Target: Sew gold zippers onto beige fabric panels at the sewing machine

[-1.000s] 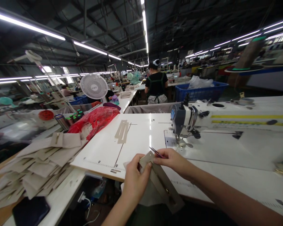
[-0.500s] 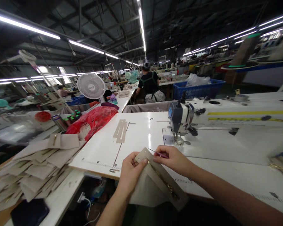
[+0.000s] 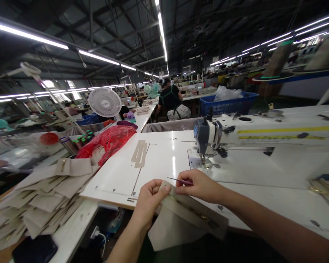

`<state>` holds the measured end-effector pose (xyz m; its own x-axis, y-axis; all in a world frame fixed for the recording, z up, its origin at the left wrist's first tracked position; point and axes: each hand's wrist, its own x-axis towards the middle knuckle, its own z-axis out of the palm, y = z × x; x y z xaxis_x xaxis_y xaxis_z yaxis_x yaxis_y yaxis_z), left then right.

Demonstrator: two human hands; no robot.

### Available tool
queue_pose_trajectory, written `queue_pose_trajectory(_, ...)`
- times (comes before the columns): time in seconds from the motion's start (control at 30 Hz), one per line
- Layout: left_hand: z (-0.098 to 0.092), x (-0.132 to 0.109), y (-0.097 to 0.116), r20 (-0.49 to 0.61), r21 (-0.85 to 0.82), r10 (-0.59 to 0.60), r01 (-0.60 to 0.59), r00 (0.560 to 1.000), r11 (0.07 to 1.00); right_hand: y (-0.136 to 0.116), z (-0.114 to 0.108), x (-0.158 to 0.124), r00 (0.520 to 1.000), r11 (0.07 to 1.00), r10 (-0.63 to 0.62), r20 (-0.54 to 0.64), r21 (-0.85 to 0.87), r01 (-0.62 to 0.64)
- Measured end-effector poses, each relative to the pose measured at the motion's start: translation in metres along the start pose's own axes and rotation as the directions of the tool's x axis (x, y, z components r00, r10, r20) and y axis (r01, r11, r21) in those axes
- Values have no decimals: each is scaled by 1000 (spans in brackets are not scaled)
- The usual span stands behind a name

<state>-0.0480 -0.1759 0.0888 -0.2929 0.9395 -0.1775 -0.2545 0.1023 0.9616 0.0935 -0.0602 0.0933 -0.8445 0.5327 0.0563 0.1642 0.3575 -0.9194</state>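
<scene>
Two bare hands are seen at the near edge of a white sewing counter (image 3: 156,160): the left hand (image 3: 150,204) and the right hand (image 3: 200,186). Between them a beige fabric panel (image 3: 190,215) is held up, its top corner raised and its lower part hanging past the counter's edge towards the person's lap. A gold-toned strip (image 3: 193,213) is seen running along it, though its exact kind is too small to tell. The left fingers (image 3: 164,190) are closed in a pinch on the panel's upper corner. The right fingers (image 3: 185,186) are drawn together on a slim purple-handled pick (image 3: 183,181), whose point is directed away from the panel's top edge.

The panel is judged to be light and fairly soft, with enough body to keep a flat shape but not enough to resist folding under its own weight. A pinch on its upper corner or along a flat edge appears best, clear of the less flexible gold strip. Slipping seems unlikely on this matte surface. Beyond the hands stand a sewing machine head (image 3: 205,140) and two cut strips (image 3: 139,153), while a stack of beige cut pieces (image 3: 41,190) lies to the left.
</scene>
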Motion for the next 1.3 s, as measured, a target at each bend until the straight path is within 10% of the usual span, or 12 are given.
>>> queue_pose_trajectory(0.27,6,4,8,-96,-86,54,-62,994,994,-14,-17,-22,959,954,-26,-281,-293,-60)
queue_pose_trajectory(0.53,80,-13,37,-3,-389,218,-202,976,899,-52,-79,-96,909,810,-178,-378,-580,-83)
queue_pose_trajectory(0.7,113,-18,24,-15,-500,149,-136,989,855,-69,-54,-146,647,373,-688,-330,-925,-74)
queue_pose_trajectory(0.83,120,-14,-15,54,-486,-37,59,998,872,-20,-12,-148,691,137,-699,-186,-982,-127)
queue_pose_trajectory(0.97,111,-14,-39,136,-312,-43,84,990,946,17,-14,-139,721,344,-617,-315,-932,-113)
queue_pose_trajectory(1.13,97,0,-32,90,282,425,-433,900,856,2,-47,-133,832,791,-238,-501,-597,-133)
queue_pose_trajectory(1.3,109,17,-24,180,526,403,-434,898,732,-15,-63,-121,815,876,-111,-569,-443,-190)
